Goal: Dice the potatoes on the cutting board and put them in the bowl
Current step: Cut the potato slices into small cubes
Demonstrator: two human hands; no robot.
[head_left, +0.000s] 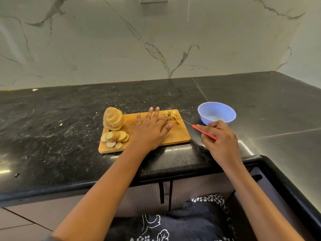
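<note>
The left hand (152,131) is laid flat and spread on the board (175,136), with the dice (172,116) heaped at its forefinger, bowl-side. The knife (205,132) is gripped in the right hand (220,136), off the board and pointed at the dice. The bowl (224,110) is seen just beyond that hand. Slices (113,119) are stacked left of the left hand. Underneath, a dark counter (69,119) is seen, and marble behind.

Soft, even light, moderately bright. Glare patches gleam on the polished black countertop (69,119) right of the cutting board (178,134) and far to its left. A faint shadow lies along the board's near edge. Wide-angle distortion bows lines far from the board.
</note>
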